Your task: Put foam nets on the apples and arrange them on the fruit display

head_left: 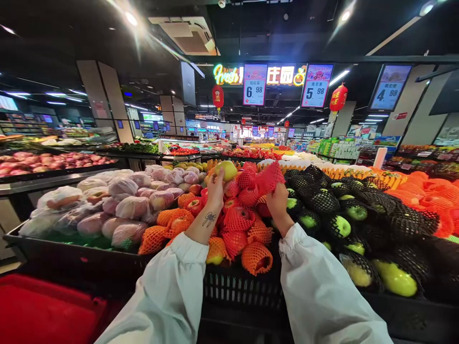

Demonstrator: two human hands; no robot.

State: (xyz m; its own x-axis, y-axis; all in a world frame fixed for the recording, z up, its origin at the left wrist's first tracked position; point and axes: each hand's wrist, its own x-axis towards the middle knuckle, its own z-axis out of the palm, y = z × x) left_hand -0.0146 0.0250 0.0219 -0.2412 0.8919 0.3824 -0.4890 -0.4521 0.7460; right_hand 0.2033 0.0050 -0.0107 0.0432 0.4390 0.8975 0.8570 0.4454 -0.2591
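Note:
My left hand (215, 188) is closed around a yellow-green apple (226, 170), lifted over the middle heap of fruit. To its right, my right hand (278, 200) grips a red foam net sleeve (268, 177), which looks loose and crumpled. The apple and the sleeve are apart from each other. Below both hands lie red apples (238, 218) in red and orange foam nets, piled in a black crate (244, 289). One orange foam net (256, 258) hangs at the front of the pile. Part of each hand's fingers is hidden behind what it holds.
Plastic-wrapped pink apples (131, 213) fill the display on the left. Green apples (340, 226) in black nets lie on the right, with orange-netted fruit (426, 196) beyond. A red bin (46, 308) stands at lower left. Price screens (255, 85) hang overhead.

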